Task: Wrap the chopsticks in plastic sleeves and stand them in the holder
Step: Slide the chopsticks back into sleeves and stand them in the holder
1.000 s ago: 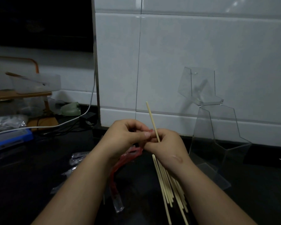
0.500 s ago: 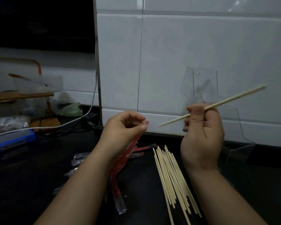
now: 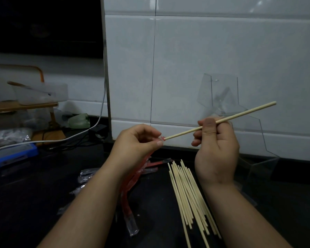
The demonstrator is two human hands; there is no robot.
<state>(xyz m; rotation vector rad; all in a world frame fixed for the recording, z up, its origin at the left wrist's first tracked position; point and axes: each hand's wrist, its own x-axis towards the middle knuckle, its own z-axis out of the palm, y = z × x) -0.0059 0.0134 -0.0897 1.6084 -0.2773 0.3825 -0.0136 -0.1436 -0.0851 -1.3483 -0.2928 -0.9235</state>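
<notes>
My right hand (image 3: 216,147) grips one pale wooden chopstick (image 3: 243,113) near its middle, tilted up to the right. Its lower tip touches the mouth of a red and clear plastic sleeve (image 3: 128,199), which my left hand (image 3: 138,142) pinches at the top; the sleeve hangs down behind my left wrist to the counter. A pile of several bare chopsticks (image 3: 188,194) lies on the dark counter under my right hand. The clear acrylic holder (image 3: 258,158) stands at the right against the wall, partly hidden by my right hand.
More plastic sleeves (image 3: 88,176) lie on the counter left of the pile. A blue box (image 3: 13,154), a white cable (image 3: 64,138), a plastic tub (image 3: 41,93) on a wooden rack and a green object (image 3: 79,120) crowd the far left. White tiled wall (image 3: 186,68) behind.
My right hand lifted one chopstick away from my left hand, turned it to point up-right, then brought its lower tip back to the sleeve mouth held by my left hand.
</notes>
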